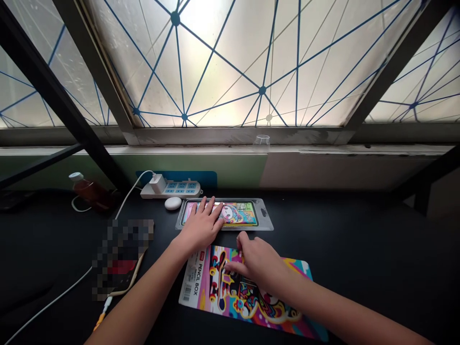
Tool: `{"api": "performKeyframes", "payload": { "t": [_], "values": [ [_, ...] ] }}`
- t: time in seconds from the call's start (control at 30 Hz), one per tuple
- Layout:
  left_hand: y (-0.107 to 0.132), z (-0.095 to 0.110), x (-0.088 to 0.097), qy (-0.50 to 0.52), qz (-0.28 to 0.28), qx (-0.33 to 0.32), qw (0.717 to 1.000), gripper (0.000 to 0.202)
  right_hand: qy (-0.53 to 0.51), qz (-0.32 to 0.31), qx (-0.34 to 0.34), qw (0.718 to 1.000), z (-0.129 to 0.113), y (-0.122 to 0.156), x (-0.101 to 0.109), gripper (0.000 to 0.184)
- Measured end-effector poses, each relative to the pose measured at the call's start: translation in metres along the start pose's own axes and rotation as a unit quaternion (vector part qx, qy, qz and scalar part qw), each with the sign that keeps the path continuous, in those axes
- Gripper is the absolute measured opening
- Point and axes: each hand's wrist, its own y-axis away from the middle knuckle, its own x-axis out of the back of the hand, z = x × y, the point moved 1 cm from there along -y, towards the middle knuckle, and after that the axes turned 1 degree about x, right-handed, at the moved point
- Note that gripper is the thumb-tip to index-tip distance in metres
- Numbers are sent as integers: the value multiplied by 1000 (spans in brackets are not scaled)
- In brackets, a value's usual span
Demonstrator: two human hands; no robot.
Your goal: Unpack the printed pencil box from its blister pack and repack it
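My left hand (201, 224) lies with spread fingers on a clear plastic blister package (265, 220). A colourful cartoon-printed item (239, 213) shows inside it, partly covered by the fingers. Nearer to me, a bright printed card (215, 302) marked "PENCIL BOX" lies on the table, slightly turned. Over the card's upper middle is my right hand (264, 263), its thumb stretched to the left and apart from the bent fingers. Nothing shows between the right thumb and forefinger. Whether that hand presses on the card, I cannot tell; the hand and forearm hide part of it.
A white power strip (183, 189) with a plugged-in charger (157, 184) and a white rounded case (173, 203) sit behind the package. To the left are a blurred-out phone-like object (124, 258) with a cable and a tilted bottle (91, 191). A clear cup (262, 140) stands on the sill.
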Motion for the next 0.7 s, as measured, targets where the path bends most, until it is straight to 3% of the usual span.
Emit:
{"api": "performKeyframes", "payload": {
  "t": [0.1,0.17,0.23,0.33,0.43,0.5,0.7],
  "values": [
    [4,-4,4,11,-9,-3,1000,57,-37,-28,0,999,7,3,16,39],
    [9,-6,8,23,-21,2,1000,57,-80,-31,26,996,25,3,34,42],
    [18,-8,13,40,-40,1,998,56,-113,-52,27,992,56,-1,51,37],
    [32,-12,18,61,-63,-2,996,57,-169,-123,-8,978,112,-9,65,50],
    [42,-13,21,59,-59,9,996,60,-203,-187,-52,960,159,-15,63,56],
    [44,-13,21,48,-55,15,997,61,-206,-206,-72,954,178,-16,59,59],
    [42,-8,25,23,-78,29,996,60,-191,-186,-114,957,199,-15,50,60]
  ]
}}
